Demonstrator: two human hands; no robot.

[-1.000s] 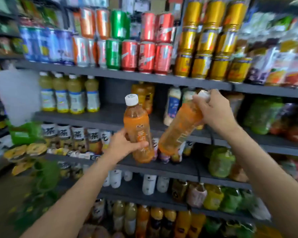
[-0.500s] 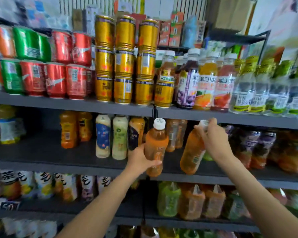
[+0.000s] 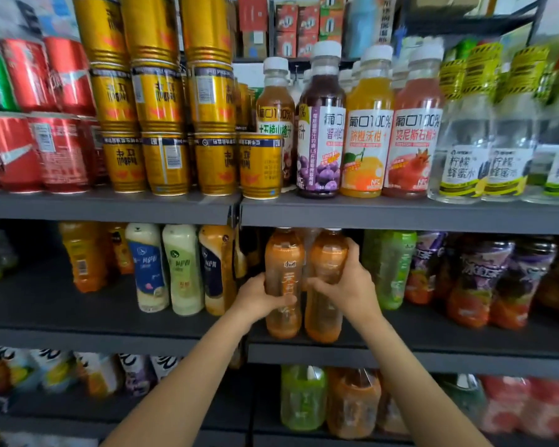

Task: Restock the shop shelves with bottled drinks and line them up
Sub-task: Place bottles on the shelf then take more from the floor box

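Two bottles [image 3: 304, 285] side by side on middle shelf [image 3: 433, 353]; cans [image 3: 162, 124] above-left.

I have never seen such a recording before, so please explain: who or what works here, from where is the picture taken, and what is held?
No machine works here: these are a person's two bare hands. The one picture comes from a camera worn on the person's head, looking forward and down at shop shelves. The left hand has its grip on one orange bottle, the right hand on a second orange bottle. Both bottles stand upright, side by side, at the front of the middle shelf. A green bottle stands to their right. Gold cans and juice bottles fill the shelf above.
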